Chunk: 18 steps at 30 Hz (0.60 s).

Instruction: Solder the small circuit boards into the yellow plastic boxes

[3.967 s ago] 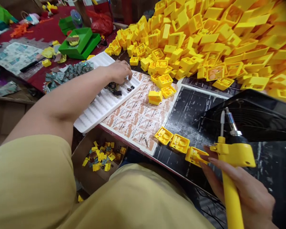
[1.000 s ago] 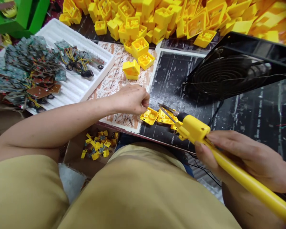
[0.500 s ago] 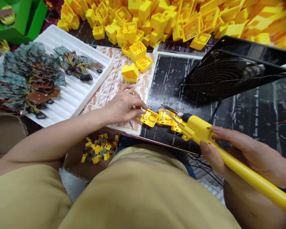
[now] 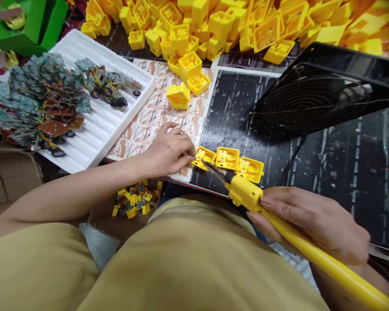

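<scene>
Soldering iron, clasped in right hand, shifted to leftmost yellow case; left hand half-curled alongside, grasp unclear

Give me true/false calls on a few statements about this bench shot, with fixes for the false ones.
1. The right hand holds a yellow tool. True.
2. Both hands grip that tool. False: the left hand is beside the leftmost of three yellow cases set in a row.
3. Those cases are all shut. False: they lie open.
4. Some circuit boards lie on a white tray. True.
5. In this view, a black fan is right of that tray. True.
</scene>
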Each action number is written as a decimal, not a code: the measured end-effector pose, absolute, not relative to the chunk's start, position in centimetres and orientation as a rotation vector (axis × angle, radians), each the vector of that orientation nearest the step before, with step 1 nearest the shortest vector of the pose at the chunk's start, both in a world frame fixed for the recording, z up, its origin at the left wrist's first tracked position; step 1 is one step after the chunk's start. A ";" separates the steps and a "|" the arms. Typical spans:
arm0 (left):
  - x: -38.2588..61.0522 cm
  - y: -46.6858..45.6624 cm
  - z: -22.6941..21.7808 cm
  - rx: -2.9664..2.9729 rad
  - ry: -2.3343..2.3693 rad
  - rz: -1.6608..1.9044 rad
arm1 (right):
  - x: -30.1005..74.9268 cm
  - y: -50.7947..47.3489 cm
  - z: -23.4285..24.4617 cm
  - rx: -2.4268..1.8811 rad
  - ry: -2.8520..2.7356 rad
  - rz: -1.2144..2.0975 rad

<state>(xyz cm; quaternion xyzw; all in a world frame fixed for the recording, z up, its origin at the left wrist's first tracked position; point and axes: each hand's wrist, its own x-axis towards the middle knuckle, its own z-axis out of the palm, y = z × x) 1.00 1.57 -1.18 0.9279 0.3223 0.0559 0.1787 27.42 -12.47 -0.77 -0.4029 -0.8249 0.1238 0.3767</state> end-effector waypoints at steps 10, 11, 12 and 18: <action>1.1 1.7 -1.2 2.635 0.910 0.158 | 26.5 -11.3 -0.8 -0.985 -2.157 0.143; 1.1 1.7 -1.2 2.648 0.906 0.152 | 26.3 -11.3 -0.7 -0.968 -2.166 0.130; 1.1 1.7 -1.2 2.659 0.904 0.143 | 26.2 -11.3 -0.5 -0.951 -2.179 0.120; 1.3 1.8 -1.3 2.718 0.877 0.109 | 26.2 -11.7 0.6 -0.988 -2.194 0.167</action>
